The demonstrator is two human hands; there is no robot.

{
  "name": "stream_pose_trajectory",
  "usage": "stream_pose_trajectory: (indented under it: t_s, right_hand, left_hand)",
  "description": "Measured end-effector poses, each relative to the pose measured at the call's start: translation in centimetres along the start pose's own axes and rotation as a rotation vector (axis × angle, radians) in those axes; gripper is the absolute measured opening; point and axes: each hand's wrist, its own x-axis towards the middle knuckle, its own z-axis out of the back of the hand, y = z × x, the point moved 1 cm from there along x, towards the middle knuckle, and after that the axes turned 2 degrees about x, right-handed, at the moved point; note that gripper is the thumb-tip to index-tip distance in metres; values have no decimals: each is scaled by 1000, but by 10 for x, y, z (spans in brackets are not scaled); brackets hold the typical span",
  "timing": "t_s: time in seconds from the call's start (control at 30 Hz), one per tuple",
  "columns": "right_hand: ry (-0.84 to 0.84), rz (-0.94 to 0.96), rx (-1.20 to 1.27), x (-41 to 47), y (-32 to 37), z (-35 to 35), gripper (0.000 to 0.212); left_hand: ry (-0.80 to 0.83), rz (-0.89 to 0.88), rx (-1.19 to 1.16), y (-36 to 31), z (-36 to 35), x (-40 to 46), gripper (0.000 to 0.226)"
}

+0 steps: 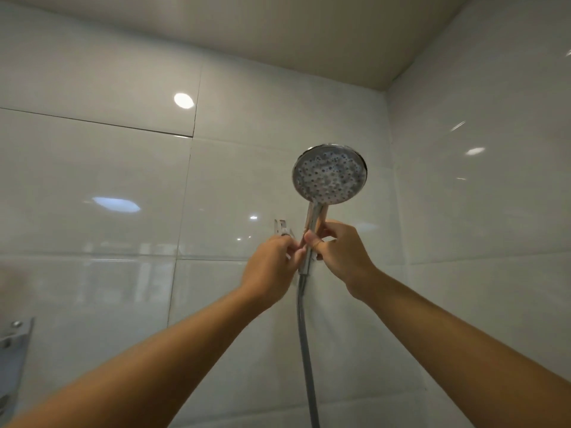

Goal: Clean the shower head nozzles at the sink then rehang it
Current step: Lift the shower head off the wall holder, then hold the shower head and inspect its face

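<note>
A chrome shower head with a round face of many nozzles stands upright against the white tiled wall, face toward me. Its handle runs down between my hands. My right hand grips the handle from the right, thumb across the front. My left hand pinches the lower handle from the left, close to a white wall bracket. A grey hose hangs straight down from the handle's base. The point where handle and bracket meet is hidden behind my fingers.
Glossy white wall tiles fill the view, meeting a side wall at a corner just right of the shower head. A chrome fitting juts out at the lower left edge. The ceiling is overhead.
</note>
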Motion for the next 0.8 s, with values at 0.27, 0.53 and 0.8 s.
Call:
stream_pose_trajectory:
  t_s: [0.27,0.53,0.8]
  right_hand:
    - [53,-272,128,-99,-23,-18,12]
    - [12,-525,267,-241,-54,-49,12]
    - [-113,-933,322,-434,-106,-69,26]
  left_hand:
    - [161,195,-254,17,-17,-126,4]
    - [212,537,-526,42,-33,-289,5]
    - [215,834,-542,18,-48,-501,27]
